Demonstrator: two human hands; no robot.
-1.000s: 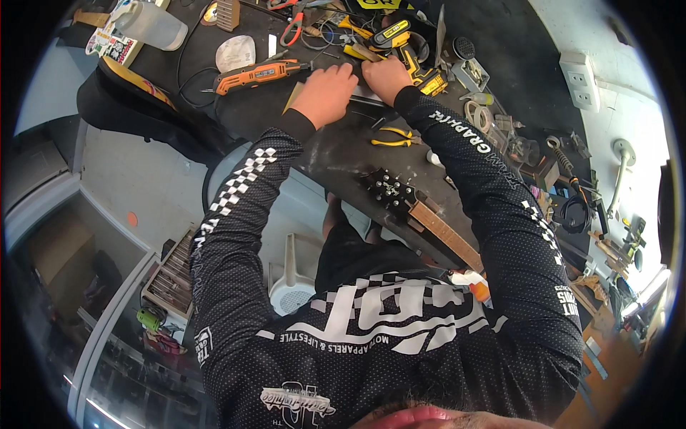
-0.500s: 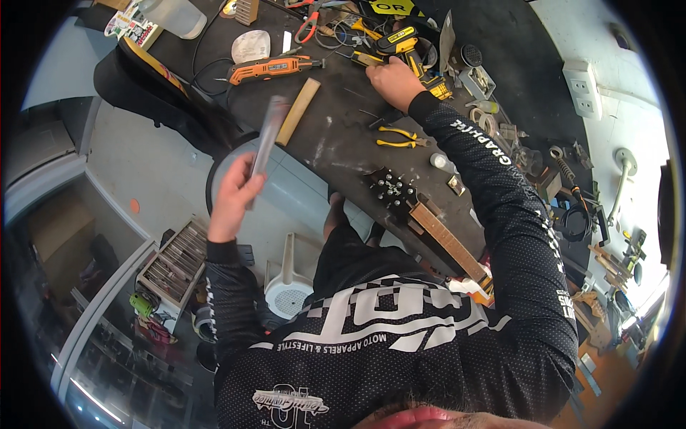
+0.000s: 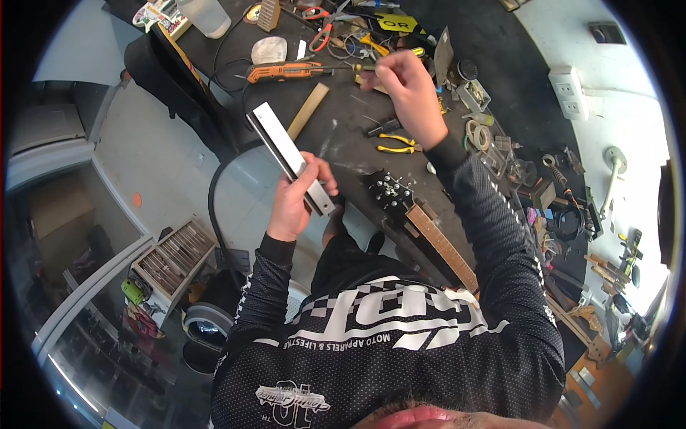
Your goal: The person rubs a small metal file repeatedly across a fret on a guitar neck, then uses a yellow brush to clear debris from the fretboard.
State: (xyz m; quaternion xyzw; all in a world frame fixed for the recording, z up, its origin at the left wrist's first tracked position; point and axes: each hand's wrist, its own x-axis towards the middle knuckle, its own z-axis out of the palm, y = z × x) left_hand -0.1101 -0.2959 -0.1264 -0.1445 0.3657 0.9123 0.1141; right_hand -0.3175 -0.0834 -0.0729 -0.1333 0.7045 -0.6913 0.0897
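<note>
My left hand [image 3: 294,196] is wrapped round a long silver metal bar [image 3: 282,149], held tilted above the bench's near edge. The bar has a dark strip along one side and a small hole near its lower end. Over the bench, my right hand [image 3: 413,96] pinches a slim screwdriver [image 3: 357,68], its thin shaft pointing left across the orange rotary tool [image 3: 286,71]; the fingers partly hide its handle. Below that hand lie yellow-handled pliers [image 3: 400,144]. A guitar headstock [image 3: 389,189] and its fretted neck [image 3: 443,243] rest along the near edge.
A wooden strip [image 3: 309,111] lies behind the metal bar. Red-handled scissors [image 3: 323,32], cables and small parts crowd the far side. A black case [image 3: 179,93] stands at the left, with a drawer unit [image 3: 175,261] on the floor. A wall outlet [image 3: 569,93] is at the right.
My right hand has lifted away from beside the yellow drill, now with the screwdriver in its fingers. My left hand has moved right and turned the metal bar, showing its broad face.
</note>
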